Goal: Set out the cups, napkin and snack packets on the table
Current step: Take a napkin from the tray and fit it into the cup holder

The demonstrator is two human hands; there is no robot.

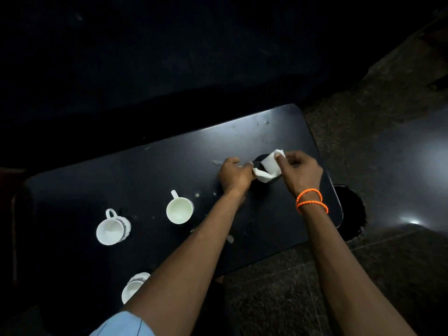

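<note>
Three white cups stand on the black table (150,170): one (179,210) in the middle with its handle pointing away, one (112,227) at the left, and one (134,286) near the front edge, partly behind my left forearm. A white paper napkin (269,167) is held over a round black holder (260,159) at the table's right. My left hand (234,174) pinches the napkin's lower left corner. My right hand (300,170), with orange bead bracelets on the wrist, pinches its upper right corner. I see no snack packets.
The tabletop carries pale crumbs and smears (266,139) around the holder. A dark round opening (351,209) lies on the floor just past the table's right edge. Speckled tiled floor (291,287) runs along the front and right. The room beyond the table is dark.
</note>
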